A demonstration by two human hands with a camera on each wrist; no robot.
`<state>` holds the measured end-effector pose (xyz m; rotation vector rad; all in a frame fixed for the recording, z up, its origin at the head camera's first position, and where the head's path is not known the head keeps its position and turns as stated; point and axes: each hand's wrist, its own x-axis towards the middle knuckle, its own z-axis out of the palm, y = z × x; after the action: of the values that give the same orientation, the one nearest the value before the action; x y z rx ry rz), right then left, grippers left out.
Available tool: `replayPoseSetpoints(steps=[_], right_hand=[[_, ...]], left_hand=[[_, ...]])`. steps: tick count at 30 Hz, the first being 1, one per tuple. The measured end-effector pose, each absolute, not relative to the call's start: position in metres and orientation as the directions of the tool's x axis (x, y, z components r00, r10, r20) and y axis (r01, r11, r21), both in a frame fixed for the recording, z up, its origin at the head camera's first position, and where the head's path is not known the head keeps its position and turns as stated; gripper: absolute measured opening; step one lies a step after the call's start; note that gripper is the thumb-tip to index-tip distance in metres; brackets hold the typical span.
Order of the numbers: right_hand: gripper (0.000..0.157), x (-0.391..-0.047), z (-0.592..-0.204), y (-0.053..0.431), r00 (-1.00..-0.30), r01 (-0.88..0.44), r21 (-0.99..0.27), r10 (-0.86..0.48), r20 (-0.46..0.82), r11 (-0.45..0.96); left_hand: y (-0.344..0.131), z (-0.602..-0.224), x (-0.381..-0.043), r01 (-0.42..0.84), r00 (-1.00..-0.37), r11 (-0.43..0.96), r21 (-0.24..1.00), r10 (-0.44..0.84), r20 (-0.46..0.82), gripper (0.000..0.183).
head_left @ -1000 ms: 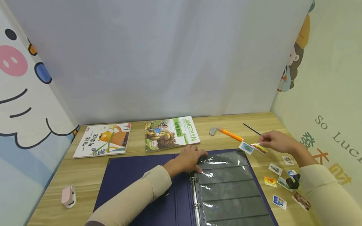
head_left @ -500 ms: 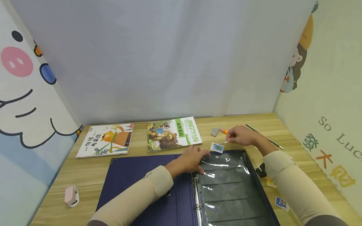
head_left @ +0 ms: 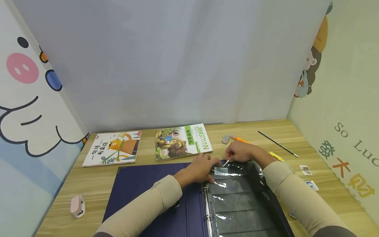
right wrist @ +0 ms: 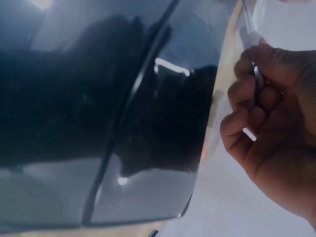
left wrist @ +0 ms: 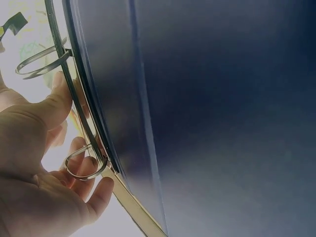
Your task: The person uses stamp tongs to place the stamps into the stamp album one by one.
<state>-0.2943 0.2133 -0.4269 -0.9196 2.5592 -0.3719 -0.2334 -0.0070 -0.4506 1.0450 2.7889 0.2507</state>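
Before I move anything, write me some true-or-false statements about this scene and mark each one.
1. The binder lies open. True.
2. The right hand holds the orange pen. False: it holds tweezers.
3. The left hand is at the top end of the page. True.
4. The stamp by the tweezers is at the bottom pocket. False: it is at the top pocket.
5. Two books lie beyond the binder. True.
6. The pink gadget is right of the binder. False: it is left.
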Motion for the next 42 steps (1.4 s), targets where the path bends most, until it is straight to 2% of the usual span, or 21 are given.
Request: replayPoseSetpoints(steps=[6, 14, 17, 25, 30, 37, 42], right_hand=[[0.013, -0.292, -0.434, 0.204, -0.687, -0.610, -0.332, -0.689, -0.231, 0.719], [0.013, -0.288, -0.435, 0.200, -0.682, -0.601, -0.345, -0.688, -0.249, 0.721], [0.011, -0.288, -0.431, 0.210, -0.706, -0.560, -0.379, -0.664, -0.248, 0.737], [0.007, -0.289, -0.415, 0.285, -0.842, -0.424, -0.435, -0.523, -0.132, 0.794], [0.010, -0.276, -0.419, 0.343, -0.906, -0.313, -0.428, -0.402, -0.135, 0.848], [0.013, -0.263, -0.422, 0.405, -0.948, -0.224, -0.372, -0.290, -0.133, 0.901], [0.016, -0.260, -0.427, 0.428, -0.956, -0.187, -0.344, -0.251, -0.153, 0.920]], left_hand=[[-0.007, -0.456, -0.234, 0.641, -0.746, 0.743, 0.195, 0.662, -0.072, 0.065], [-0.006, -0.456, -0.232, 0.650, -0.741, 0.735, 0.191, 0.669, -0.054, 0.065], [-0.006, -0.456, -0.232, 0.646, -0.742, 0.735, 0.204, 0.668, -0.058, 0.065], [-0.006, -0.454, -0.234, 0.628, -0.750, 0.747, 0.220, 0.656, -0.086, 0.066], [-0.007, -0.453, -0.234, 0.625, -0.747, 0.745, 0.234, 0.657, -0.098, 0.065], [-0.006, -0.455, -0.234, 0.617, -0.749, 0.743, 0.259, 0.656, -0.095, 0.065], [-0.005, -0.453, -0.234, 0.611, -0.752, 0.749, 0.257, 0.650, -0.107, 0.064]])
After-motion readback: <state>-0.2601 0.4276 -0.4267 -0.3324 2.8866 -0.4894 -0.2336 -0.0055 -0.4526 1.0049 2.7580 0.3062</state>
